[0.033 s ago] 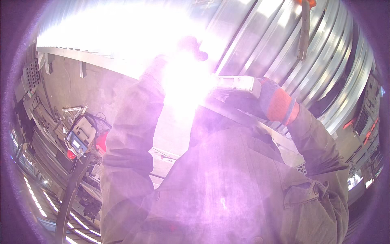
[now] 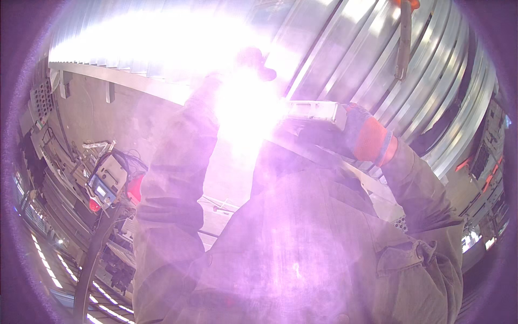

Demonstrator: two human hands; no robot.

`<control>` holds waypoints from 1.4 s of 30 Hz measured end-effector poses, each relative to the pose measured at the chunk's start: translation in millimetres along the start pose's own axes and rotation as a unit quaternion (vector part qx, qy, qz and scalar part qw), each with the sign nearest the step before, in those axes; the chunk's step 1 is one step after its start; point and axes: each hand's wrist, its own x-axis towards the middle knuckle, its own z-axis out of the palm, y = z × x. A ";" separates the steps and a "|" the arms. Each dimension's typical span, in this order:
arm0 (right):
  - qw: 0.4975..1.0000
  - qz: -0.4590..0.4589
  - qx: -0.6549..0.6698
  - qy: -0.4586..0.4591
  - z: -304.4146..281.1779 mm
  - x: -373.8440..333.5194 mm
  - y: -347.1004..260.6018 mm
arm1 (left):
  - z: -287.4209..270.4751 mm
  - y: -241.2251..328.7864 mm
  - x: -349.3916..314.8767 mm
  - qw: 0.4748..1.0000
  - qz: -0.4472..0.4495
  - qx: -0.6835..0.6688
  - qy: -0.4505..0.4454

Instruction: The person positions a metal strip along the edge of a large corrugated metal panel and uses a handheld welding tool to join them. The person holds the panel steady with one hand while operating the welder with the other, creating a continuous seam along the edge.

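A fierce white glare, like a welding arc [image 2: 248, 108], burns at the upper middle and washes out what lies around it. My left sleeve [image 2: 172, 167] rises into it. Of my left hand [image 2: 252, 58] only a dark gloved outline shows at the glare's upper edge; its fingers and anything in them are lost in the light. Right of the glare, my right hand [image 2: 369, 135], in an orange and grey glove, is closed on a pale, box-edged piece [image 2: 315, 112] with a dark underside. It looks like a hand-held welding shield, tilted before my chest.
Ribbed shiny metal panels [image 2: 334, 59] fill the far side. A tool with a long brown handle [image 2: 403, 43] lies on them at the upper right. At left stand a machine with a small display [image 2: 103, 189], a red rounded thing [image 2: 136, 189] and stacked metal lengths [image 2: 59, 200].
The glare over the upper left panels has shrunk a little, so more of their ribs show. Both arms and the pale piece stay in place.
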 end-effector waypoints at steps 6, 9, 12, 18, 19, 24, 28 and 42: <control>0.988 -0.047 0.137 0.049 20.2 14.6 20.3 | -6.9 5.4 -6.0 0.999 -0.018 -0.024 -0.023; 0.980 -0.090 0.170 0.051 24.3 18.4 25.9 | -10.2 9.0 -11.7 1.000 -0.008 -0.015 0.005; 0.977 -0.114 0.157 0.089 28.3 17.9 26.3 | -12.7 11.7 -13.7 0.999 -0.029 -0.031 -0.018; 0.975 -0.131 0.150 0.102 30.6 18.0 28.6 | -9.3 11.5 -9.9 1.000 -0.023 -0.003 -0.006; 0.976 -0.129 0.149 0.098 30.1 17.4 28.5 | -8.1 10.4 -9.2 1.000 -0.019 -0.001 -0.005; 0.985 -0.115 0.079 0.105 26.2 12.2 23.1 | -4.1 6.4 -6.6 1.000 -0.013 -0.014 0.009; 0.984 -0.120 0.076 0.105 24.0 9.8 21.1 | -4.3 7.3 -4.8 0.999 -0.030 -0.015 -0.011; 0.985 -0.122 0.065 0.099 21.0 4.3 24.8 | 2.8 5.6 -1.6 1.000 -0.018 0.006 0.016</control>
